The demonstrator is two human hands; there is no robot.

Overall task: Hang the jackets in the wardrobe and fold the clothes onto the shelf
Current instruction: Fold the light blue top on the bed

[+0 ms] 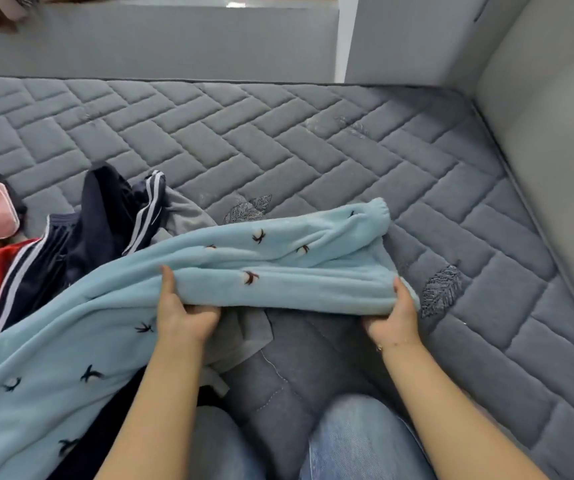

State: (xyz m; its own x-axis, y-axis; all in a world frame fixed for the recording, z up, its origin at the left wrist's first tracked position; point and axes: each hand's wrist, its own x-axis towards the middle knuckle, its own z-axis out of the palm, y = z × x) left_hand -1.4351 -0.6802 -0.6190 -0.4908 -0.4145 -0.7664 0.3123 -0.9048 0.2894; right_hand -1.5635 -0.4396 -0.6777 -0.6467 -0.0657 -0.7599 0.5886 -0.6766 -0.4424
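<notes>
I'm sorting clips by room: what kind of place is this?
Probably a bedroom: a quilted grey mattress set against grey panelled walls, with a pile of clothes lying on it.

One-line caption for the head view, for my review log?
Both hands, left hand and right hand, grip a light-blue fleece garment above a grey quilted mattress, beside a clothes pile.

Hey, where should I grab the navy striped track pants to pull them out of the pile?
Grip the raised fold of the track pants, coming from above on the far side. It stands up free over the mattress, while their near end lies under the blue fleece, so it would likely drag.
</notes>
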